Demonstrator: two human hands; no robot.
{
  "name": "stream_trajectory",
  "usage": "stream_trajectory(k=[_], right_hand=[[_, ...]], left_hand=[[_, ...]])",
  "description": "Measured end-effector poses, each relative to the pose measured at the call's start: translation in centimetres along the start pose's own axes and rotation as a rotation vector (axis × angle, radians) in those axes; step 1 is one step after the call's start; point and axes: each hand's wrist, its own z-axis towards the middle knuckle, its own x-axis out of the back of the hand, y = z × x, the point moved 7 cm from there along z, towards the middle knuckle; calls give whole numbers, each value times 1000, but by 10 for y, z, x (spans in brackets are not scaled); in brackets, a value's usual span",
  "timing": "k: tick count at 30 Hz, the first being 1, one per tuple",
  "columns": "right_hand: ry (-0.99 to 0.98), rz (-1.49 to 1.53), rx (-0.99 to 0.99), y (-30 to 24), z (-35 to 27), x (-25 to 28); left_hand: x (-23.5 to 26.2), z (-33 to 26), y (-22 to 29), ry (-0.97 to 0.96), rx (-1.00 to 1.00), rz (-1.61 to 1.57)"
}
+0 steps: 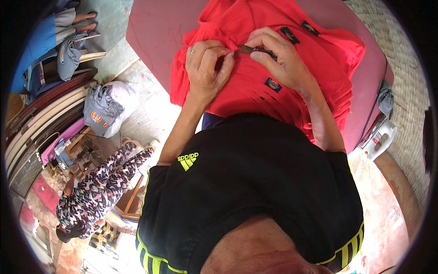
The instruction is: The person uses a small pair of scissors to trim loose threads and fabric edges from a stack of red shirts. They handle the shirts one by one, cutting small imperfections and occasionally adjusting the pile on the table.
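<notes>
A pile of red shirts [303,75] with small black labels lies spread on the maroon-topped table [153,39] in front of me. My left hand [205,68], with a ring on one finger, is closed in a pinch on a gathered bit of the red cloth. In my right hand [285,59] are small dark thread snips [248,49], gripped between thumb and fingers. Their tip points left at the pinched cloth, close to my left fingertips. Whether the blades touch the fabric I cannot tell.
A white iron [381,140] stands off the table's right corner, with a dark grey cloth [385,97] above it. On the left are a bag of grey garments [107,107], a person in patterned clothes [98,189] and another person's legs [84,23].
</notes>
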Motion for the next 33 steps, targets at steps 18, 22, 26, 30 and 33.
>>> stream_trajectory(k=[18,22,26,30,33], right_hand=[[51,-44,3,-6,6,-4],[51,-19,-8,-5,6,-4],[24,-12,-11,-3,4,-2],[45,-39,-10,-6,2,5],[42,-87,20,-5,4,6]], left_hand=[[2,1,-2,6,-9,-16],[3,2,-2,18,-18,-19],[3,1,-4,20,-1,-26],[4,0,-6,34,31,-54],[4,0,-5,31,30,-53]])
